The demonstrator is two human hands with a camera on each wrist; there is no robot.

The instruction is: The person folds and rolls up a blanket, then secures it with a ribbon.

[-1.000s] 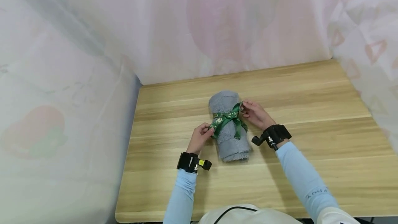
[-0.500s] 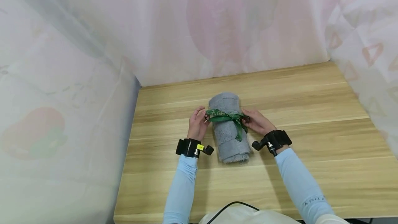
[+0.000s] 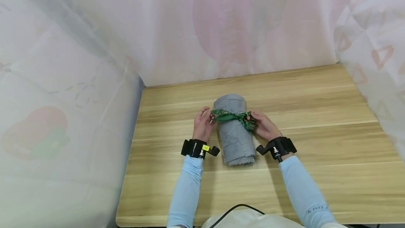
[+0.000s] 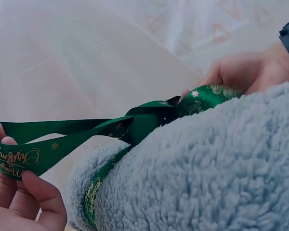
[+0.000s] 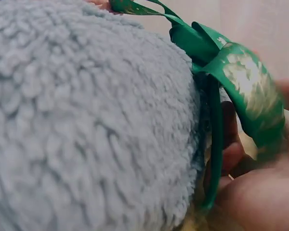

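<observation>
Grey fleece, one rolled towel [image 3: 235,129], lies mid-table [image 3: 316,143], bare wood on every side and curtain walls beyond the edges. One green ribbon [image 3: 229,116] crosses it. Left hand [image 3: 202,125] pinches one end; right hand [image 3: 265,126] grips the other, both just beside the roll.

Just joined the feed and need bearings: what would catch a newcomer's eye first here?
A rolled grey fleece towel lies in the middle of the wooden table, bound by a green "Merry Christmas" ribbon knotted across its top. The left hand pinches one ribbon end at the roll's left side, and the right hand grips the other end at its right.
</observation>
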